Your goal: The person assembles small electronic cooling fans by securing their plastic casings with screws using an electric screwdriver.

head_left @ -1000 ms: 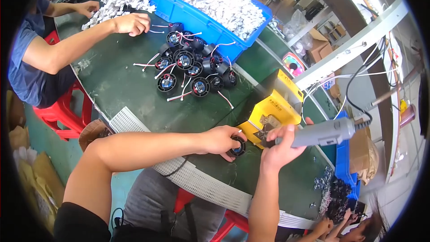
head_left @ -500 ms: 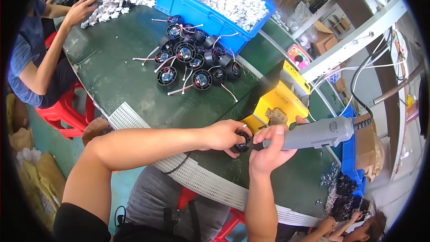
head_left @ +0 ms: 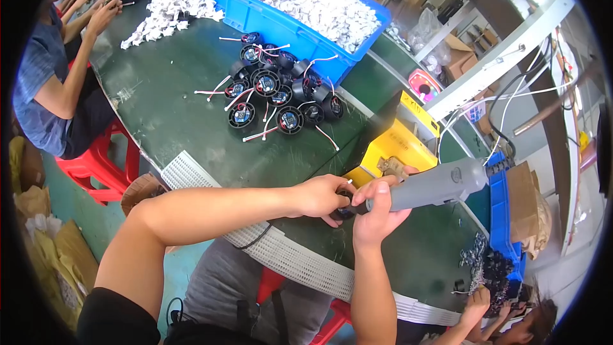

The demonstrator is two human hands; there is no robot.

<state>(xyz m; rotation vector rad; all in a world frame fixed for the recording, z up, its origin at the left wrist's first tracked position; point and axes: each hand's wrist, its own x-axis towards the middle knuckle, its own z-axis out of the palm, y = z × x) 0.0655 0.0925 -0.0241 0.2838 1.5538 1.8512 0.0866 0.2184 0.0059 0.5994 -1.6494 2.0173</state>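
Note:
My left hand (head_left: pixel 319 197) is closed around a black round housing (head_left: pixel 345 211) with a short white-tipped wire, like those heaped farther back. In my right hand (head_left: pixel 375 220) is a grey electric screwdriver (head_left: pixel 440 186), tilted with its cable end up to the right. Its tip end meets the housing, and my fingers hide the exact contact. Just behind my hands stands a yellow box (head_left: pixel 391 144) with a metal piece on its front. Several black round housings (head_left: pixel 266 83) with circuit boards and red-white wires lie in a heap beyond.
A blue bin (head_left: pixel 281 22) of white pieces stands at the back, beside a white heap (head_left: pixel 172 13). A perforated white strip (head_left: pixel 287 255) lines the near edge. A seated co-worker (head_left: pixel 48 83) is at left; another person's hand (head_left: pixel 476 305) reaches small parts at lower right.
The screwdriver has moved left and in against the housing, covering more of it. The left co-worker's hands have come together, and a person's hand at lower right has reached farther in.

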